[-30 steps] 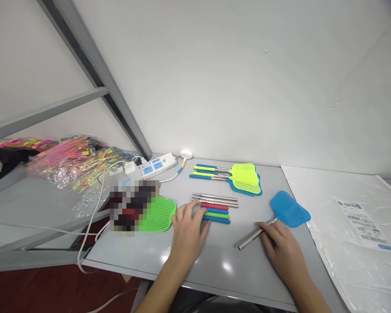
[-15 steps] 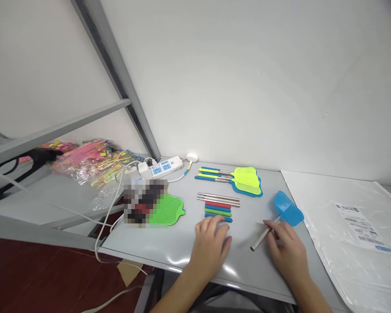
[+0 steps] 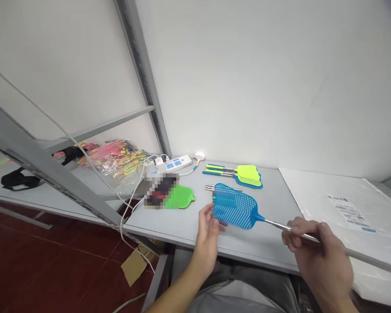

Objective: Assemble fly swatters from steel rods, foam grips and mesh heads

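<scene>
A blue fly swatter (image 3: pixel 236 206) with a perforated plastic head is held over the table's front part, its head pointing left. My right hand (image 3: pixel 322 256) is closed around its metal rod, whose bare thicker end sticks out to the right. At the left edge of the blue head, my left hand (image 3: pixel 207 241) has its fingers curled, some showing behind the plastic. Metal rods (image 3: pixel 209 187) and coloured handle sleeves (image 3: pixel 214 198) lie behind the blue head, mostly hidden by it. Farther back rests a pile of yellow and blue fly swatters (image 3: pixel 247 174).
A green swatter head (image 3: pixel 185 197) lies at left beside a blurred patch. Behind it are a power strip (image 3: pixel 177 164) and white cables. A white plastic package (image 3: pixel 313 191) covers the table's right side. Bagged colourful items (image 3: pixel 111 156) sit on the left shelf.
My right hand has lifted the blue fly swatter, and its head has swung round to the left. My left hand has left the handle sleeves and come to the head's edge. The view has shifted.
</scene>
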The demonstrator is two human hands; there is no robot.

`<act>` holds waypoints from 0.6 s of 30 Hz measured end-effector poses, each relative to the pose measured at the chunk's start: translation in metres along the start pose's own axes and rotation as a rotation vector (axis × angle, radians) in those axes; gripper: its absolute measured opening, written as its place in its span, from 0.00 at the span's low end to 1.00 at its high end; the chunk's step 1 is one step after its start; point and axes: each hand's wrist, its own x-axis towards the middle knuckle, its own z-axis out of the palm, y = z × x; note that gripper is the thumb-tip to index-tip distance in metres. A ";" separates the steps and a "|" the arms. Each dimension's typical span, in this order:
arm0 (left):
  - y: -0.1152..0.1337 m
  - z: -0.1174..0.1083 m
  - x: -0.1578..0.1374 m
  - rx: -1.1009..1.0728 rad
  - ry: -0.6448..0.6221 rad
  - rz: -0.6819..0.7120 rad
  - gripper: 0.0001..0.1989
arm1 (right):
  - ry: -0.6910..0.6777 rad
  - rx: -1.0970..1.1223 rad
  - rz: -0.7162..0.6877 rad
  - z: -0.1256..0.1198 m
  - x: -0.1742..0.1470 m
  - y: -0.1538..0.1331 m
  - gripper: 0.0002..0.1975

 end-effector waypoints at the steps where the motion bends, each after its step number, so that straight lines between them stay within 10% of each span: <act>1: 0.003 -0.003 -0.002 -0.026 0.058 -0.013 0.25 | -0.030 0.071 0.053 0.004 -0.002 -0.004 0.23; 12: 0.026 -0.012 -0.050 -0.034 0.277 -0.012 0.22 | -0.045 0.343 0.282 0.038 -0.026 -0.035 0.20; 18: 0.038 -0.027 -0.048 0.005 0.191 -0.015 0.22 | -0.122 0.309 0.407 0.029 -0.041 -0.034 0.15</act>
